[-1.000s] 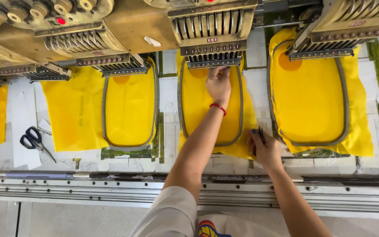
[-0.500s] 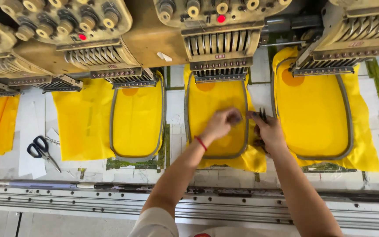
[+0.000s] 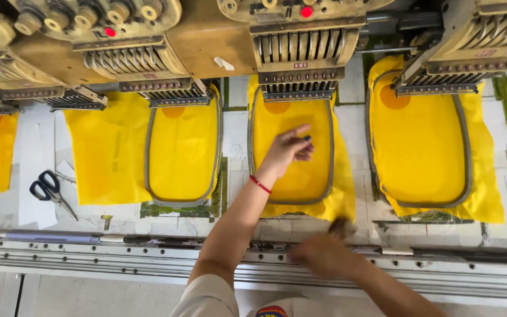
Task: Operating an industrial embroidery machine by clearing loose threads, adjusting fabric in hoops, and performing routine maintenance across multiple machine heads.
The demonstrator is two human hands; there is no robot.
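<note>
Head view is showing the left hand [image 3: 289, 149] hovering over the yellow cloth [image 3: 291, 155] stretched in the middle grey hoop [image 3: 331, 147], its fingers drawn loosely together around something small and dark at the fingertips, though what it is cannot be told, and a red band circling the wrist below. Nearer the person than that grip, the right hand [image 3: 324, 253] is blurring above the metal rail [image 3: 118, 240], so its grip cannot be told. Beyond the left hand's fingers a grey needle head [image 3: 298, 61] is sitting under a red button [image 3: 307, 11], while black-handled scissors [image 3: 51, 191] are lying far off to its left.
</note>
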